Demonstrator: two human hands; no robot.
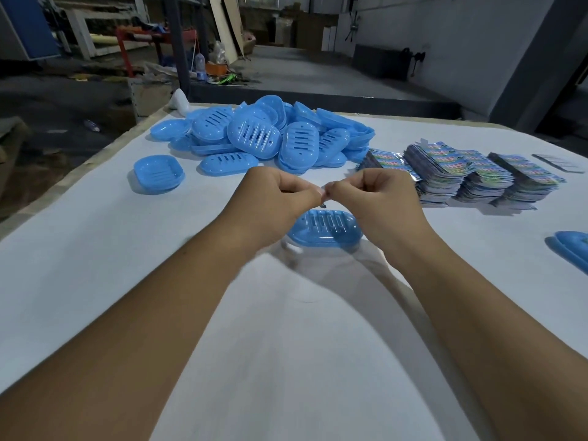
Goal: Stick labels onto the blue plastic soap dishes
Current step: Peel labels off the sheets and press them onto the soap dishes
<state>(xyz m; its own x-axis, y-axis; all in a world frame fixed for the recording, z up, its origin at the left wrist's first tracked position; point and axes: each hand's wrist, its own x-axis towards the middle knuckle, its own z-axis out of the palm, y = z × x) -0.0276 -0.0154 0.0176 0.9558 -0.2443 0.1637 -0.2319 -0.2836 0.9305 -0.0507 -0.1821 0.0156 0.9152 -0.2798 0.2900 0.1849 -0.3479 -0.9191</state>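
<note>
hands (324, 194): 2 | label stacks (461, 176): 3 | soap dishes (254, 135): heap (uncounted)

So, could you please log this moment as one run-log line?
left hand: pinching small label | right hand: same | soap dish: below hands, unlabelled | label stacks: right

A broad table covered in a plain white sheet (95, 265) carried everything. At its far side lay a loose heap of blue oval plastic soap dishes with slotted bases (264, 135), one more dish (158, 174) just left of it. Another slotted blue dish (324, 230) sat near the middle. Stacks of shiny multicoloured printed labels (461, 176) stood to the right, and blue dishes (571, 253) lay at the right edge.
</note>
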